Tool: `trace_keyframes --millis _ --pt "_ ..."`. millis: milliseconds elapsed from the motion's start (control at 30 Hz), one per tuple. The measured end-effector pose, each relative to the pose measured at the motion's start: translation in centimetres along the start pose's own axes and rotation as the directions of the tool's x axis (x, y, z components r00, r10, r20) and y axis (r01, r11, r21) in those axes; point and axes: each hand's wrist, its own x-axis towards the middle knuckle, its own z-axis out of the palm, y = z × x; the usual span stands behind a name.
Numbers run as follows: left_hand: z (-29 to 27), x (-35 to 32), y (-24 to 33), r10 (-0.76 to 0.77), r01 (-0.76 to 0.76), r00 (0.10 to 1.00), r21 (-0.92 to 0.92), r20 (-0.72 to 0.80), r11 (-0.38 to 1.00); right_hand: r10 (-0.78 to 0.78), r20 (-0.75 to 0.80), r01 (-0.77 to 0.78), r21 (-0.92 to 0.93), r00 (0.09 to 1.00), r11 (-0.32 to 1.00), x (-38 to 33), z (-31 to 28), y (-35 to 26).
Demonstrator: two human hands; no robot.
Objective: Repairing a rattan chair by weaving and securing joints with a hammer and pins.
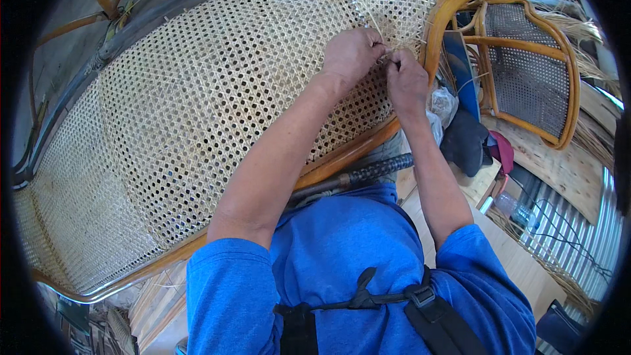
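A large woven cane panel (217,98), pale with many small open holes, spans the view in a curved wooden frame (442,16). Over its right part, close to that frame, both my hands meet with fingertips almost touching. My left hand (351,56) is closed in a pinch on a thin pale cane strand (374,24), which runs up along the weave. My right hand (407,82) pinches at the same spot, its thumb and forefinger pressed together. The strand's end between the fingertips is too small to make out clearly.
At the right stands a rattan chair (526,69) with a dark woven back. Beside the frame lie a clear plastic bag (444,106), a dark grey item (465,141) and a red cap-like thing (503,151). A plastic bottle (513,207) and corrugated metal sheeting (559,243) are lower right.
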Motion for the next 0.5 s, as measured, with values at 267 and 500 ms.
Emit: trace_keyframes --millis 267,500 --pt "0.1 -0.8 -0.8 0.106 -0.110 0.992 -0.057 -0.063 0.992 -0.139 -0.047 0.141 0.044 0.989 0.989 0.1 -0.5 0.4" --pt "0.1 -0.1 0.3 0.006 -0.003 0.999 0.077 -0.038 0.997 -0.156 0.005 0.156 -0.085 0.988 0.984 -0.3 -0.1 0.9"
